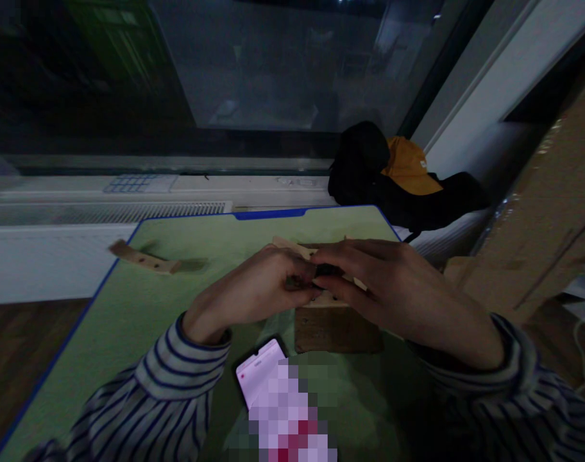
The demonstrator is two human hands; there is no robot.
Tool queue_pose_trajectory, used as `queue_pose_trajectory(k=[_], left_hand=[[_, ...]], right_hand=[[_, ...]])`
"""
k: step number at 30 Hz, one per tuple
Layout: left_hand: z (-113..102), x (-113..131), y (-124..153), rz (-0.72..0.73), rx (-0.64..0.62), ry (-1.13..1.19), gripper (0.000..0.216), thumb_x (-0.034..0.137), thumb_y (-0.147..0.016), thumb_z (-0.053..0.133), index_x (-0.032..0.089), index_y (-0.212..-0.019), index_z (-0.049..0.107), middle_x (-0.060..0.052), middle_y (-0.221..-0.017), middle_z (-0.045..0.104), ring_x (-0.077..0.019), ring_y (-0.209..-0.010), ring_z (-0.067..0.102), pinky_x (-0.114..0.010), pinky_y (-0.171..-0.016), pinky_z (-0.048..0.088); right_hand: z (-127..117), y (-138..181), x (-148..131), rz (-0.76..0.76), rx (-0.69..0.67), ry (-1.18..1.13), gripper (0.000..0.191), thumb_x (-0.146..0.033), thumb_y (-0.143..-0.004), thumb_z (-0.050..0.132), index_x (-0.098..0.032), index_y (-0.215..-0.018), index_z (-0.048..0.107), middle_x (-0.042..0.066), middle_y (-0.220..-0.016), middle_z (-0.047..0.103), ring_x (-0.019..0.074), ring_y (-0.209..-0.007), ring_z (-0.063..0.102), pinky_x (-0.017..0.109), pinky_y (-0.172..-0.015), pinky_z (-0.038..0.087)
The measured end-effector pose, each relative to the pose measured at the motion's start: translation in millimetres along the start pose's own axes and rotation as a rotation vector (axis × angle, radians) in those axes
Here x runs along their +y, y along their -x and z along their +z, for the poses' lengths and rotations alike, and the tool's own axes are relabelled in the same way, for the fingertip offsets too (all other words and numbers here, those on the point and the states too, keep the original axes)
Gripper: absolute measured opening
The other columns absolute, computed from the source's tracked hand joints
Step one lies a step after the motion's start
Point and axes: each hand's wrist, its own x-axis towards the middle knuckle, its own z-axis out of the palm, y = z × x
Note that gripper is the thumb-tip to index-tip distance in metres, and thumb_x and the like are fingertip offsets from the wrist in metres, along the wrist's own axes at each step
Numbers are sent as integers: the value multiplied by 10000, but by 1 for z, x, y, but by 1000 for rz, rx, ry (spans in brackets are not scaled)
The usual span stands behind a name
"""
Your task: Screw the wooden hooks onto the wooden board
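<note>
My left hand (268, 282) is closed in a pinch, its fingertips meeting those of my right hand (389, 276). The right hand's thumb and fingers also pinch at the same spot, where something small and dark shows between them, too dim to name. Just under the fingers lies a pale wooden piece with dark holes (331, 299), mostly covered by both hands. A darker brown wooden board (340, 330) lies flat in front of it, touching or partly beneath it.
A curved wooden slat with two holes (145, 259) lies at the green table's (215, 240) left edge. A lit phone (266, 372) is close to me. Past the table stand a radiator (56, 256), a window, and dark clothing with an orange cap (410, 168). Cardboard (528, 212) rises at right.
</note>
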Motion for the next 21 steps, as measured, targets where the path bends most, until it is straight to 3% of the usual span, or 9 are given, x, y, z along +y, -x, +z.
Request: queue_pose_trajectory(k=[5, 10, 15, 21], left_hand=[[-1, 2, 0, 1, 16, -27, 130, 204, -787, 569, 154, -836, 679, -30, -816, 669, -144, -765, 596, -261, -708, 452], [-1, -2, 0, -10, 30, -11, 136, 270, -781, 607, 155, -813, 671, -21, -788, 664, -142, -732, 594, -251, -666, 443], [0, -4, 1, -20, 28, -2, 119, 230, -796, 579, 156, -759, 665, -13, -752, 657, -144, -741, 598, -261, -699, 451], [0, -3, 1, -10, -8, 9, 120, 231, -809, 573, 162, -795, 671, -19, -815, 670, -144, -780, 604, -263, -730, 460]], right_hand=[[1, -1, 0, 9, 21, 4, 223, -235, -873, 527, -178, -1082, 578, 45, -919, 673, 155, -804, 628, 264, -679, 475], [0, 0, 0, 9, 17, -6, 227, -254, -883, 507, -182, -1089, 573, 53, -945, 672, 166, -836, 626, 281, -723, 479], [-1, 1, -1, -44, 7, -51, 332, -232, -891, 480, -196, -1220, 500, 61, -1058, 648, 166, -909, 614, 282, -769, 474], [1, -1, 0, -11, -11, -39, 248, -234, -901, 468, -199, -1131, 552, 45, -992, 657, 163, -874, 613, 282, -762, 464]])
